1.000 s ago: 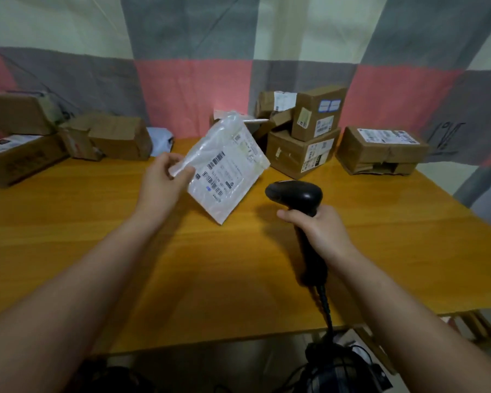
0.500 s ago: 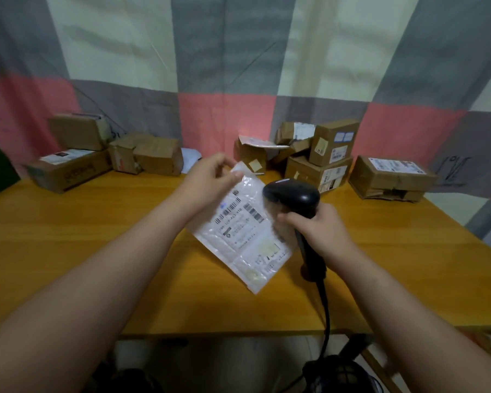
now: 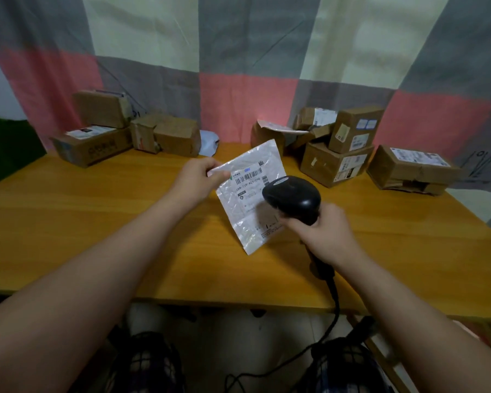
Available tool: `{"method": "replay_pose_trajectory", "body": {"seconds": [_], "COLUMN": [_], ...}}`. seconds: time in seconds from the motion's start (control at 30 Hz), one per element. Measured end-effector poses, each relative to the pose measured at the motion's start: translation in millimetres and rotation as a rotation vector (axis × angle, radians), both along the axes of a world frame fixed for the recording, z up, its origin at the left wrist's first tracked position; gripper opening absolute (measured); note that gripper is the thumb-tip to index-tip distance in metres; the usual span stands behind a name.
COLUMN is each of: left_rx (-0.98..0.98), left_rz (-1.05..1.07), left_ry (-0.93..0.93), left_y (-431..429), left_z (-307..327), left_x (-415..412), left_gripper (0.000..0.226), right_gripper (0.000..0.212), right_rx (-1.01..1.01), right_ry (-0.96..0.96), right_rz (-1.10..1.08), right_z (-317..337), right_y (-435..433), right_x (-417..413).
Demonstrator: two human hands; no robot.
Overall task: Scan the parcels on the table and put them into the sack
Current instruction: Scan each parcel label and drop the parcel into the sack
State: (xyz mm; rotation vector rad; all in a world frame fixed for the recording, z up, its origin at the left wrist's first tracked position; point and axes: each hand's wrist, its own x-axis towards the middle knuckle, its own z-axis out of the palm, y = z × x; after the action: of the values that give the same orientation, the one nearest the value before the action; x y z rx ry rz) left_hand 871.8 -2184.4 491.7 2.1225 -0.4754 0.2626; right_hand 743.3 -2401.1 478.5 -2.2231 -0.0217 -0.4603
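The thumb and fingers of the left hand (image 3: 196,181) are pinching the upper left corner of a white plastic mailer (image 3: 245,207). They are holding it tilted above the wooden table (image 3: 97,222), with its barcode label (image 3: 248,175) facing the camera and one corner hanging down towards the tabletop. The right hand (image 3: 325,232) is wrapping its fingers tightly round the grip of a black barcode scanner (image 3: 292,198). The scanner's head is sitting in front of the mailer's right edge and covering part of the label. A black cable (image 3: 336,302) is trailing from the base of the handle down past the near edge of the table.

More parcels are waiting along the far edge. A stack of cardboard boxes (image 3: 97,129) is sitting at the back left, with a pale blue mailer (image 3: 209,139) lying just beside it. A second cluster of labelled boxes (image 3: 338,163) is standing at the back right, and one lone box (image 3: 411,168) is resting further right. A checked curtain (image 3: 238,52) is hanging behind everything.
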Motion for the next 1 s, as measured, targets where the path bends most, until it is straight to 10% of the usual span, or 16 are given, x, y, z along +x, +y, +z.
{"method": "replay_pose_trajectory", "body": {"seconds": [1.0], "left_rx": [0.073], "left_rz": [0.080], "left_ry": [-0.046], "left_y": [-16], "left_z": [5], "left_x": [5], "left_gripper": [0.021], "right_gripper": [0.024], "right_rx": [0.039], "right_ry": [-0.057], "right_rz": [-0.011], "right_z": [-4], "right_y": [1], "right_x": [-14]}}
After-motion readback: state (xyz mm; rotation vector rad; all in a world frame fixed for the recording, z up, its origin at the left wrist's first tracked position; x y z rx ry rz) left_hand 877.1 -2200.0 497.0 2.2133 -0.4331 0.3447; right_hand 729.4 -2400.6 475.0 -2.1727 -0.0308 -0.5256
